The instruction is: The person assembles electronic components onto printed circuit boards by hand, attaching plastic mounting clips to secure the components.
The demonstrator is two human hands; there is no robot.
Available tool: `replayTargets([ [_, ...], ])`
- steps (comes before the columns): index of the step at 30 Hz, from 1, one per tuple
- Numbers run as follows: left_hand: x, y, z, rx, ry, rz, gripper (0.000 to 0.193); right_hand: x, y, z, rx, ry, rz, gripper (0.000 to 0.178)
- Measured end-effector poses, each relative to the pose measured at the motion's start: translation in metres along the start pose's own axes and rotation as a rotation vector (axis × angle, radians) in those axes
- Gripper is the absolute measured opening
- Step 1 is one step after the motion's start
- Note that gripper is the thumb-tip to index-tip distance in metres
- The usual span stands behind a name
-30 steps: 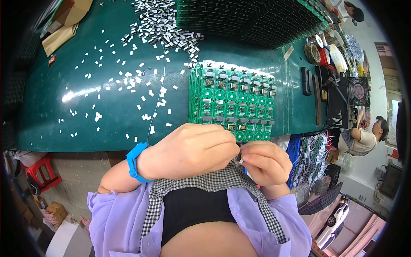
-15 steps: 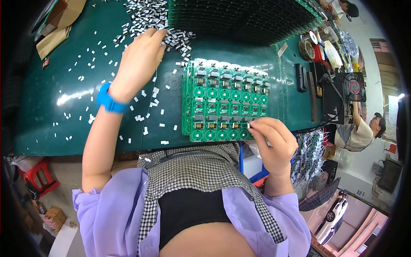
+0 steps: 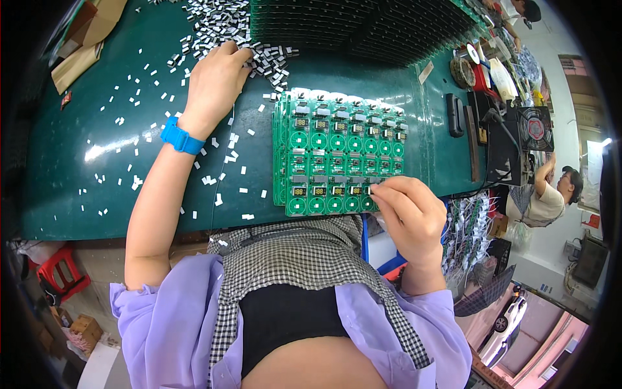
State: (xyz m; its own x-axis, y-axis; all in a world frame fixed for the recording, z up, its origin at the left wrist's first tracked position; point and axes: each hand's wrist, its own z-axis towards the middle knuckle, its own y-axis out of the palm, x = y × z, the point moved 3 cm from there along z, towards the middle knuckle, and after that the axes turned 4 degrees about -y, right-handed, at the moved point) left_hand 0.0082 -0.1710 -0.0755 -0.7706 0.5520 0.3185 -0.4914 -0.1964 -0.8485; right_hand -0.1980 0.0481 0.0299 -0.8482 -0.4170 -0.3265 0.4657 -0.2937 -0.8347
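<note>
A green panel of joined circuit boards [image 3: 337, 162] lies on the table in front of me, on top of other similar panels. Small two-digit displays sit in rows on it. Over the lower row, near the panel's right side, my right hand [image 3: 413, 211] pinches a small digit display [image 3: 370, 190] between thumb and forefinger, against the board. My left hand [image 3: 219, 81], with a blue band on the wrist, reaches the edge of a heap of small black-and-white display pieces [image 3: 217, 26]. Its fingers are bent together, and their tips are hidden among the pieces.
Loose white pieces [image 3: 233, 155] are scattered across the green table [image 3: 71, 162]. A tall stack of dark boards [image 3: 363, 29] stands behind the panel. To the right are a black case [image 3: 455, 117] and a fan [image 3: 535, 129]. Another person [image 3: 551, 188] works farther right.
My right hand has shifted slightly left with the display, closer onto the board. The left hand has stayed at the heap, its wrist moving a little to the right.
</note>
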Motion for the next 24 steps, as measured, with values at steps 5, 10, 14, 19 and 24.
replayTargets([
  [5,-0.004,0.002,0.000,0.015,0.034,0.021,0.017,0.000,0.000,-0.001,-0.040,-0.016,0.005,0.020],
  [10,-0.006,-0.012,0.000,0.083,0.048,-0.100,0.020,-0.003,-0.007,0.000,-0.008,0.058,0.009,0.026],
  [14,0.002,-0.049,-0.007,-0.146,-0.276,-0.980,0.024,-0.008,-0.012,-0.009,0.148,0.107,0.146,0.033],
  [19,0.102,-0.092,-0.061,-0.787,-0.410,-1.592,0.039,-0.025,0.006,0.000,0.135,0.158,0.484,0.042],
  [24,0.125,-0.089,-0.081,-0.785,-0.292,-1.594,0.039,-0.029,0.007,0.003,0.041,-0.063,0.392,0.027],
])
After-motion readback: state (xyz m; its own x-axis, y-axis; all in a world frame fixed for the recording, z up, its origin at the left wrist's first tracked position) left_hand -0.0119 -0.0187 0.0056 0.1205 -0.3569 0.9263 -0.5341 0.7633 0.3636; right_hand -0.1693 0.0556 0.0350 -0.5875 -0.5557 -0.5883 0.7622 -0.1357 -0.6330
